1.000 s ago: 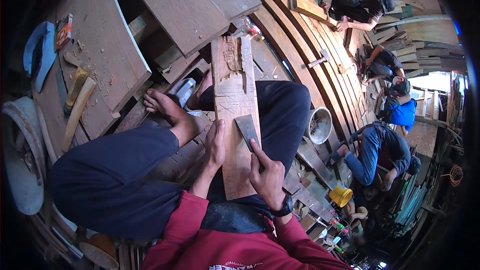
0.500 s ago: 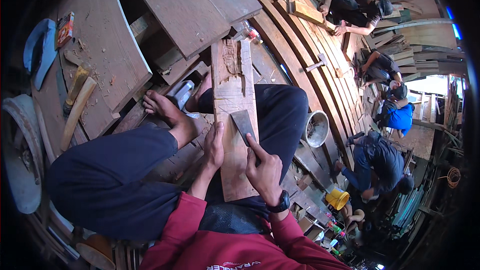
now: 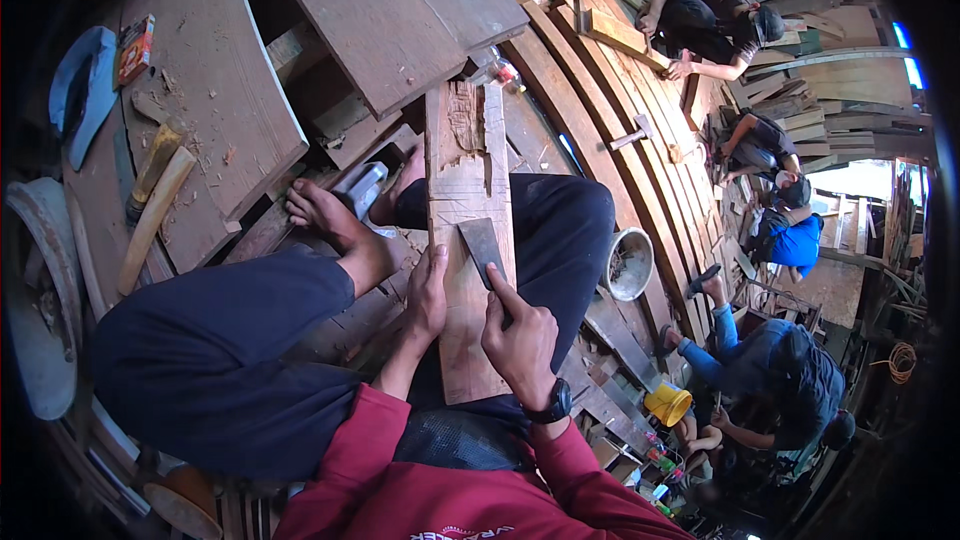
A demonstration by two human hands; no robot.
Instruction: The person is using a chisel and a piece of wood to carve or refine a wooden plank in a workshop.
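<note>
A wooden board (image 3: 468,325) lies lengthwise over my lap, with dark lines drawn across it and a rough, broken-out patch near its far end. My left hand (image 3: 428,292) grips the board's left edge, thumb up along the side and the other fingers mostly hidden beneath. In my right hand (image 3: 522,340) is a flat, dark metal blade (image 3: 480,246), laid slantwise on the board's face. The index finger stretches along the blade while the other fingers curl in; the grip end is covered by the hand.
Left of me, a plank surface (image 3: 215,70) carries wooden-handled tools (image 3: 155,185), a small box (image 3: 134,50) and shavings. A hammer (image 3: 632,133) rests on long beams at right, near a white bucket (image 3: 629,265) and a yellow bucket (image 3: 668,404). Several people work farther right.
My right hand and the blade have shifted slightly left on the board. My left hand keeps its hold. At lower right, a co-worker has turned and moved a leg out.
</note>
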